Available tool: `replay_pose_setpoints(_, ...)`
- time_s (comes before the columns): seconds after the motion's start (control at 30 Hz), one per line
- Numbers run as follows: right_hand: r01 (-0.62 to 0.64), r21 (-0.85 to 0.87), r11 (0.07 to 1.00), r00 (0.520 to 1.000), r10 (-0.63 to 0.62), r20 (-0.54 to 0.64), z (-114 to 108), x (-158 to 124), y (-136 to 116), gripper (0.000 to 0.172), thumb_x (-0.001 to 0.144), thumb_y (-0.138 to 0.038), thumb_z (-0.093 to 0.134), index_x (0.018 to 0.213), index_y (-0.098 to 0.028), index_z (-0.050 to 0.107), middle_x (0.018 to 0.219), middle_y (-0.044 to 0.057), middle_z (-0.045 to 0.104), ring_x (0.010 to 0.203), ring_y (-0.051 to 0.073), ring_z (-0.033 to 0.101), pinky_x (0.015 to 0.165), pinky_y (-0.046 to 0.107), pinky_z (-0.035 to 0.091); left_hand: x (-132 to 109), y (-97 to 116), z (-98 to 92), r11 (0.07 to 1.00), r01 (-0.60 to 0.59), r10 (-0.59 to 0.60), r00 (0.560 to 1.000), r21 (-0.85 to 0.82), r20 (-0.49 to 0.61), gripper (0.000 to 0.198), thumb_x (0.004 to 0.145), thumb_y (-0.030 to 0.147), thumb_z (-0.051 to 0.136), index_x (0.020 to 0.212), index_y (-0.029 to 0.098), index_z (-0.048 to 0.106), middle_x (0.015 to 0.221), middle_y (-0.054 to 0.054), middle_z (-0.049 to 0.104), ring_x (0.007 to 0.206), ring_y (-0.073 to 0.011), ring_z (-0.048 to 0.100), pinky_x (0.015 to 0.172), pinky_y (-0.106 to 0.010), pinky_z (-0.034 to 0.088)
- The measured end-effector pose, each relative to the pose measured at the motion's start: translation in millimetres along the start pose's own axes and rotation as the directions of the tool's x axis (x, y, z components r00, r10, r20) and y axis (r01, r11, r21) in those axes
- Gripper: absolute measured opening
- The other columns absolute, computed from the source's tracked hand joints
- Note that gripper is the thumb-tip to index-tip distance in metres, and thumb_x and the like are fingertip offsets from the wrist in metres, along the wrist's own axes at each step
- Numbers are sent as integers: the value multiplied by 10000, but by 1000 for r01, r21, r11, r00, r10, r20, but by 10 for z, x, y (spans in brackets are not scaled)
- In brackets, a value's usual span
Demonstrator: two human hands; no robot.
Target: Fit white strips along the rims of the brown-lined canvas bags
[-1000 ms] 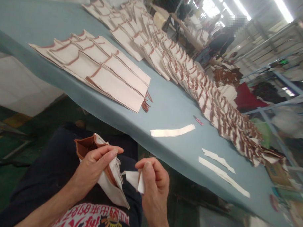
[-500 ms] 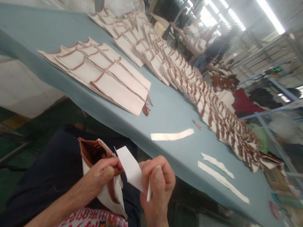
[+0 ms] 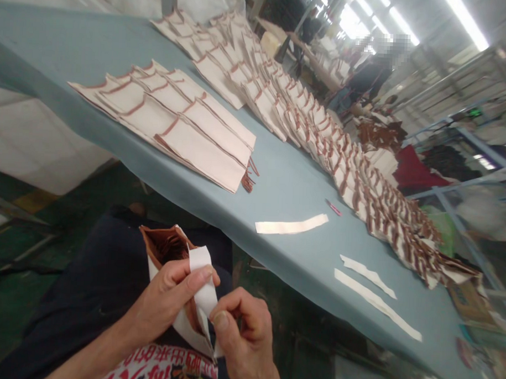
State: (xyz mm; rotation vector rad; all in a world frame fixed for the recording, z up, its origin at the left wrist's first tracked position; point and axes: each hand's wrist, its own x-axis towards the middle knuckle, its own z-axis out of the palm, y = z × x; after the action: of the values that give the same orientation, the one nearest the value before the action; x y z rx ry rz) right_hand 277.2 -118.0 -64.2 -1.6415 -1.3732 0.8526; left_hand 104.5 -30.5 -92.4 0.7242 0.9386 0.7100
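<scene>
On my lap stands a cream pouch (image 3: 155,238) with a brown lining, its mouth facing up and brown cords showing inside. My left hand (image 3: 172,297) grips its right edge, the thumb pressing a white strip (image 3: 206,299) flat against that edge. Lower down, my right hand (image 3: 246,333) pinches the strip between thumb and bent forefinger. The strip's top end sticks up above my left thumb. How far it runs behind the right fingers is hidden.
Beside me runs a blue-green table (image 3: 294,185). It holds a stack of cream panels (image 3: 197,132) with brown edging, a long overlapping row of similar pieces (image 3: 313,136), a cream strip (image 3: 291,224), two torn strips (image 3: 377,304) and a small pink tool (image 3: 333,208). A person (image 3: 368,77) is far behind.
The white strip has come down onto the pouch's edge, and my left thumb now lies over it. My right hand has moved left and down, closer to the pouch.
</scene>
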Motion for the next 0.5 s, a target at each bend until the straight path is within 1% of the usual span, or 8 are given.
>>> replay_pose_setpoints(0.03, -27, -23, 999, 1000, 26, -5, -34, -51, 96, 559, 1093, -704, 719, 785, -247, 812, 705, 21, 743, 698, 200, 640, 700, 309, 485, -20, 59, -29, 995, -60, 62, 998, 81, -10, 541, 819, 729, 966, 769, 195, 890, 616, -25, 752, 545, -166, 634, 527, -216, 517)
replay_pose_setpoints(0.1, -92, -78, 993, 995, 95, 39, -130, -100, 261, 545, 1086, -710, 705, 835, -243, 832, 734, 30, 764, 701, 216, 668, 679, 314, 475, -59, 149, -81, 956, -162, 166, 986, 244, 5, 502, 904, 661, 889, 708, 200, 861, 595, -22, 729, 535, -172, 626, 514, -224, 513)
replay_pose_setpoints(0.13, -126, -137, 982, 990, 134, 52, -183, -98, 317, 524, 1097, -679, 695, 837, -243, 827, 731, 29, 765, 696, 219, 679, 679, 316, 469, -78, 173, -103, 935, -193, 191, 981, 297, 37, 491, 946, 630, 845, 706, 202, 852, 591, -19, 722, 532, -177, 627, 506, -226, 508)
replay_pose_setpoints(0.2, -182, -223, 958, 981, 194, 32, -274, -50, 352, 467, 1131, -599, 653, 885, -247, 837, 787, 38, 793, 756, 228, 720, 731, 319, 491, -108, 183, -130, 901, -251, 224, 968, 353, 116, 489, 1028, 586, 754, 740, 201, 846, 618, -18, 736, 560, -188, 658, 511, -223, 518)
replay_pose_setpoints(0.27, -192, -195, 962, 980, 197, 5, -308, 36, 279, 422, 1157, -551, 607, 992, -250, 852, 903, 51, 835, 869, 236, 772, 814, 315, 533, -134, 165, -131, 876, -305, 251, 950, 373, 188, 505, 1098, 559, 674, 783, 200, 837, 642, -16, 750, 579, -193, 684, 522, -222, 535)
replay_pose_setpoints(0.33, -144, -84, 986, 989, 146, 17, -264, 145, 120, 399, 1165, -544, 592, 1086, -250, 849, 1013, 58, 855, 966, 235, 799, 879, 305, 569, -159, 154, -110, 847, -351, 278, 933, 400, 230, 502, 1140, 511, 632, 789, 200, 812, 643, -5, 741, 574, -179, 684, 534, -213, 541)
replay_pose_setpoints(0.43, -27, 93, 995, 995, 18, 93, -81, 313, -162, 306, 1127, -498, 655, 1114, -248, 832, 1127, 57, 851, 1075, 233, 805, 957, 296, 589, -205, 183, -73, 767, -466, 370, 883, 442, 289, 480, 1156, 405, 616, 748, 197, 759, 598, 28, 666, 516, -133, 629, 516, -185, 495)
replay_pose_setpoints(0.5, 42, 183, 982, 988, -68, 140, 64, 396, -310, 197, 1070, -418, 726, 1096, -241, 809, 1131, 52, 841, 1078, 231, 799, 974, 301, 588, -242, 205, -64, 707, -546, 444, 838, 450, 318, 469, 1154, 357, 612, 733, 197, 741, 592, 35, 656, 491, -118, 617, 500, -175, 476)
